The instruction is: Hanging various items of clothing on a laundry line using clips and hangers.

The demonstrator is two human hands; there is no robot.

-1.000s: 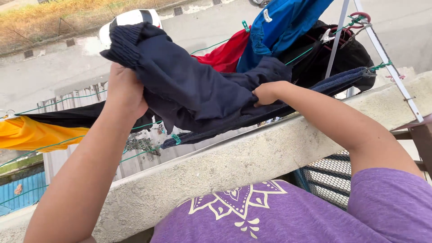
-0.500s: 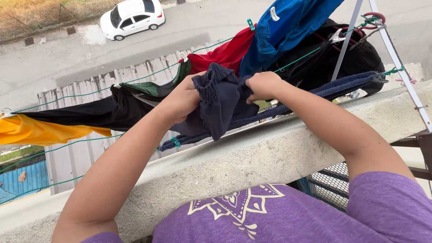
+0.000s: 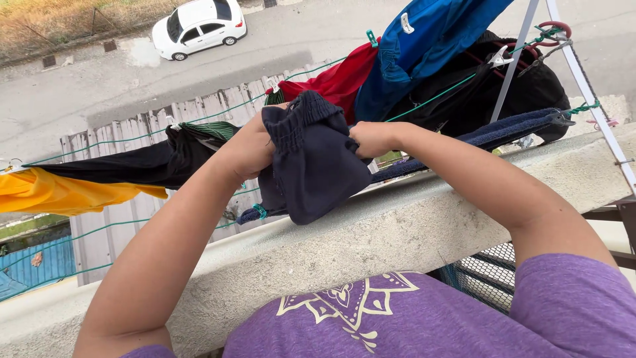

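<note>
Two hands grip one dark navy garment (image 3: 315, 166) above the concrete ledge (image 3: 411, 225). The left hand (image 3: 248, 149) is clamped on its gathered waistband at the left; the right hand (image 3: 371, 138) pinches its right edge. The garment hangs bunched between them, just over the near green line (image 3: 258, 211). Farther out, a yellow cloth (image 3: 59, 192), black cloth (image 3: 126, 166), red cloth (image 3: 334, 79) and blue cloth (image 3: 430, 33) hang on lines. A white car (image 3: 197, 26) stands far below.
</note>
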